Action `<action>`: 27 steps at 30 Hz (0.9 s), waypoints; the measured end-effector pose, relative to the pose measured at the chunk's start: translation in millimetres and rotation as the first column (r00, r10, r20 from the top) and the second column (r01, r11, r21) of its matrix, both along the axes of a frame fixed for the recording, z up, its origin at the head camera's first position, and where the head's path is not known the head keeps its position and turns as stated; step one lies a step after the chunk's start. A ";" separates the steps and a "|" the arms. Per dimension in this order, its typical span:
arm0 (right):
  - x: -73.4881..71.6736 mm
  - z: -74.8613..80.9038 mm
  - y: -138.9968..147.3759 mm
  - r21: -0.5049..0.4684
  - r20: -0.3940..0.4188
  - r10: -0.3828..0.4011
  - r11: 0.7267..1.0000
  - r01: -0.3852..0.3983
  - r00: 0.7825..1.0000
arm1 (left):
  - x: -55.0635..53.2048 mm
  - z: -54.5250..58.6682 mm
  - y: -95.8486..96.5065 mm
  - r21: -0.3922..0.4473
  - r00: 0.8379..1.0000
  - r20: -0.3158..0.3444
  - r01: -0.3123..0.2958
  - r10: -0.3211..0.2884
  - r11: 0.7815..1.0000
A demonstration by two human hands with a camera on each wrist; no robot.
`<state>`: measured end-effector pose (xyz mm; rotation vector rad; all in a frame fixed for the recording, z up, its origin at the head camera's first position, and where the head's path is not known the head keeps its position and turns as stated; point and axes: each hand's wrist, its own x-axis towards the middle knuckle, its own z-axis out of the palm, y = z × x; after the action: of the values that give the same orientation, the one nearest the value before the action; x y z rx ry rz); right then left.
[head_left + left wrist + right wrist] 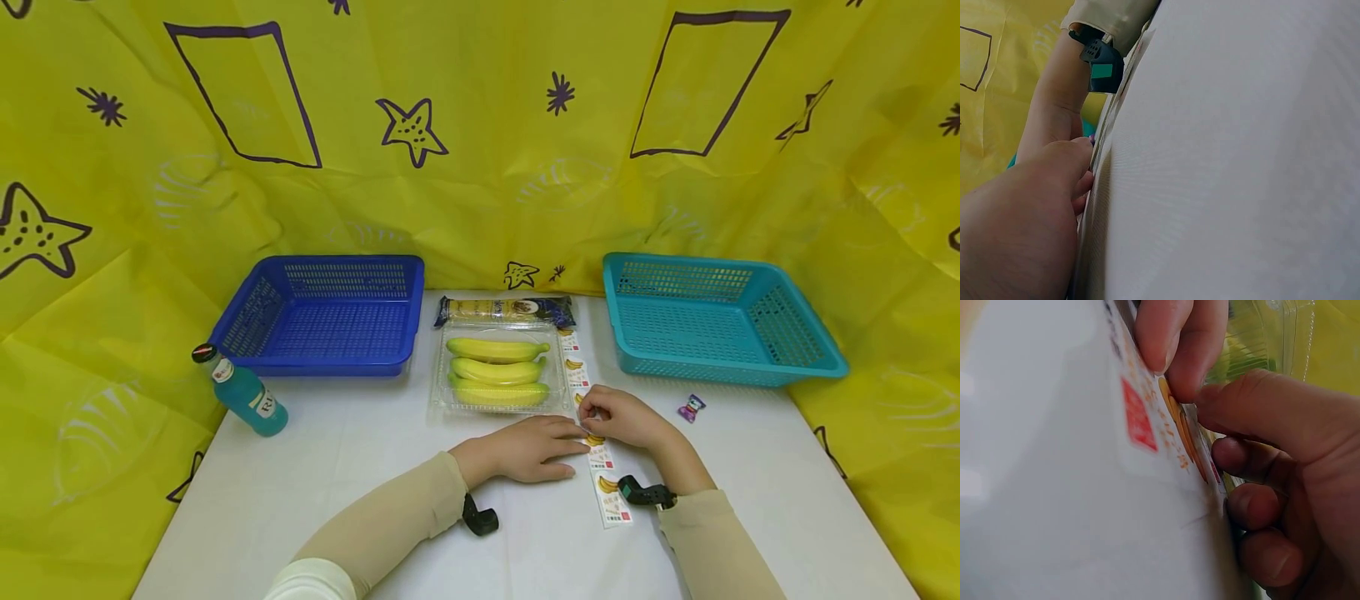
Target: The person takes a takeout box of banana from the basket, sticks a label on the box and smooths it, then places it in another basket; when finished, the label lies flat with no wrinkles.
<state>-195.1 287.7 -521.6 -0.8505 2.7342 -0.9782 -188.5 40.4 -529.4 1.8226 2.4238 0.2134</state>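
Observation:
A long strip of banana stickers lies on the white table, running from beside the clear box toward the front. My left hand lies palm down with fairly straight fingers, the fingertips pressing on the strip. Opposite it, my right hand has its fingers curled, thumb and forefinger pinching at the edge of a sticker. Just beyond the hands stands a clear plastic box with three bananas inside. In the left wrist view the left hand hides most of the strip.
A blue basket stands at the back left, a teal basket at the back right. A bottle of blue drink leans in view at left. Behind the box lies a yellow packet; a small purple wrapped sweet sits right of the right hand.

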 end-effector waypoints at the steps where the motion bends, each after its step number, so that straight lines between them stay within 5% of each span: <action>1: 0.1 0.8 0.0 0.001 0.012 0.003 1.000 -0.003 1.000 | 0.0 -0.2 0.0 -0.001 1.000 -0.004 0.000 0.000 1.000; 16: -0.4 -0.4 0.0 0.005 0.025 -0.022 1.000 0.022 0.999 | -0.8 -3.5 -0.3 -0.003 1.000 0.029 -0.010 0.010 1.000; 27: -2.9 -6.1 3.1 -0.058 0.082 -0.123 0.990 0.128 0.989 | 0.9 -0.3 -1.5 -0.037 0.997 0.059 -0.040 0.042 0.998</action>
<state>-198.0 290.8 -527.7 -0.6414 2.7315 -1.1016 -187.6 39.0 -529.7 1.7270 2.4104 0.2232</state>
